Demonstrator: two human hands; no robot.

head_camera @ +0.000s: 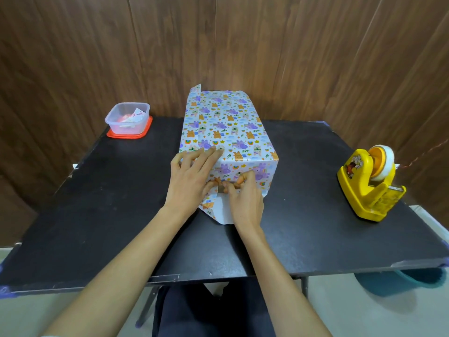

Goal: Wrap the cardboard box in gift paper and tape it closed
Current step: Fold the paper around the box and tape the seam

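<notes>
From the camera on my head, I look down at a black table (97, 203) set against a wood-panelled wall. The cardboard box (226, 132) lies in the middle of the table, running away from me, with its top and sides already covered in gift paper (218, 113) printed with small rabbits and rainbows.

My left hand (192, 176) lies flat and open over the near left corner of the box, fingers spread, pressing the paper down. My right hand (243, 198) is at the near end face, its fingertips pinched on the folded edge of the paper there. Below my hands a loose flap (220, 210) of paper spreads on the table, white side up. At the far end the paper stands open, not yet folded.

A yellow tape dispenser (369, 183) sits well apart at the right edge of the table. A clear plastic container (127, 119) on a red lid sits at the far left.

I judge the risk is here: no tape is in reach, so letting go to fetch it could let the fold spring open. Pinching too hard could tear or crease the thin paper.
</notes>
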